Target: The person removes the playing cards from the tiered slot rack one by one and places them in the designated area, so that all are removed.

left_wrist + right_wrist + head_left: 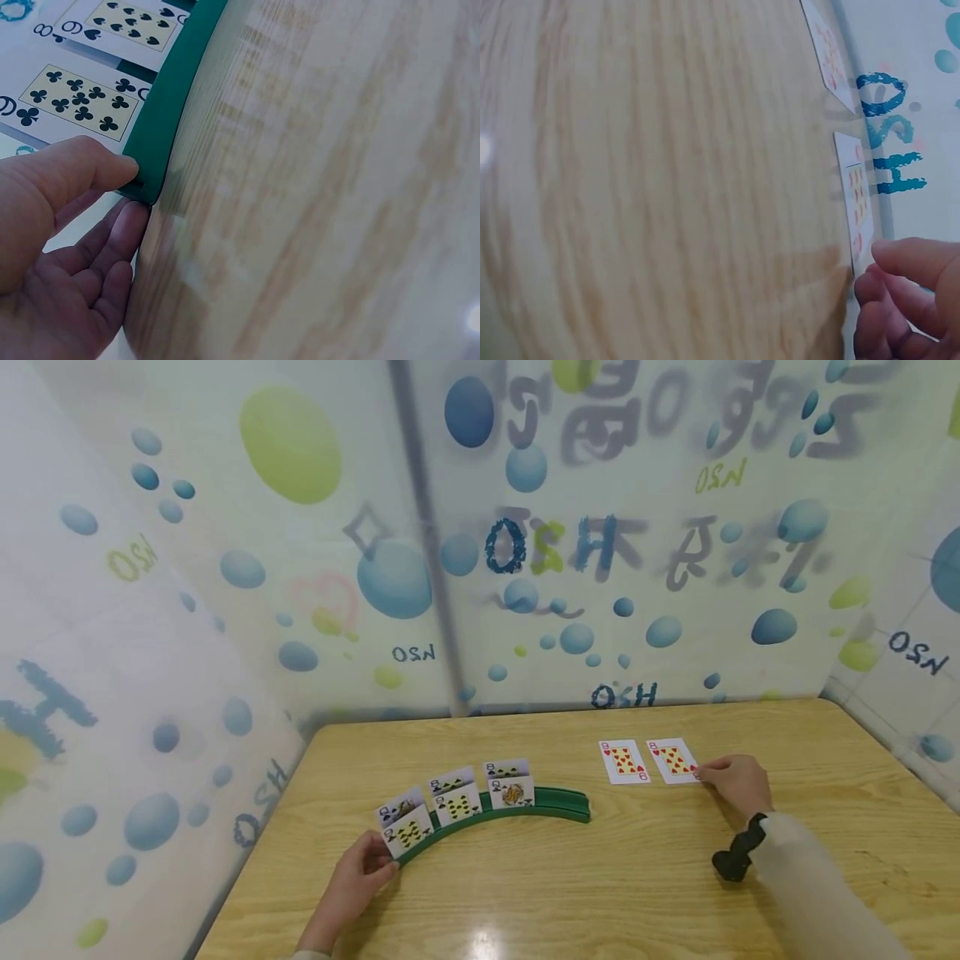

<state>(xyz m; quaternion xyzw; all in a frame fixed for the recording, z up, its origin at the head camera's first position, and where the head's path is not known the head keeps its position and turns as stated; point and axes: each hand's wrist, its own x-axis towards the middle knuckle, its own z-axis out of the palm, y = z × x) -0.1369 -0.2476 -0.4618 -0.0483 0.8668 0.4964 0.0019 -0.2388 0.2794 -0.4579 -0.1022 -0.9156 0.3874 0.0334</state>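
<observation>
A curved green card holder (562, 802) stands on the table with playing cards upright in two rows. Its front row has a nine of clubs (79, 103), a nine of spades (133, 28) and a queen (512, 793); more cards stand behind. My left hand (358, 875) pinches the holder's near left end, thumb on the front face beside the nine of clubs. At the right, my right hand (738, 782) pinches the lower right corner of an eight of hearts (672, 761), thumb against bent fingers. Left of that card lies a nine of hearts (624, 762), face up.
The wooden table (540, 885) ends at a printed curtain (525, 635) along its back and sides. A dark band (738, 852) circles my right wrist below a pale sleeve (817, 885). Table surface lies between the holder and the two red cards.
</observation>
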